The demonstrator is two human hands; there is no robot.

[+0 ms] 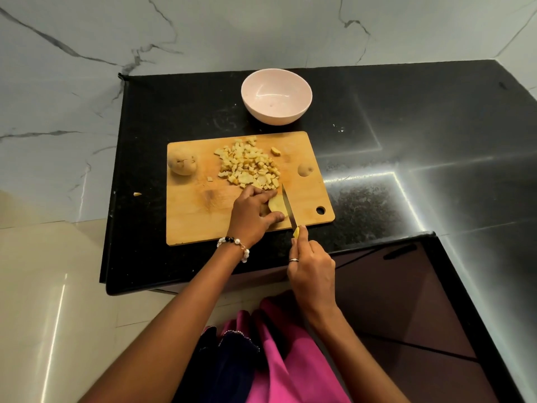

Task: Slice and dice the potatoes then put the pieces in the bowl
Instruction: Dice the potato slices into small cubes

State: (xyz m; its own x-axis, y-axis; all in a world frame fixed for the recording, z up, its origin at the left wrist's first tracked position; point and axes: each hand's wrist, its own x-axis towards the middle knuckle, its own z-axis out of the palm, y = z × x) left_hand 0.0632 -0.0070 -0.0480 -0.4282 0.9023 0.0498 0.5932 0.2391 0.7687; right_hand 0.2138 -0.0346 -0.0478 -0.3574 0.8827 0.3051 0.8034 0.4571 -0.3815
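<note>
On the wooden cutting board, my left hand grips a cut potato piece from above, fingers curled round it. My right hand holds a knife by its yellow handle; the knife blade stands against the piece's right side. A pile of diced potato lies in the board's middle. A whole potato sits at the board's far left and a smaller potato piece at its right. A pale pink bowl, with nothing in it, stands behind the board.
The board lies on a black countertop bounded by marble walls at the back and left. One stray potato bit lies on the counter left of the board. The counter's front edge runs just below my wrists.
</note>
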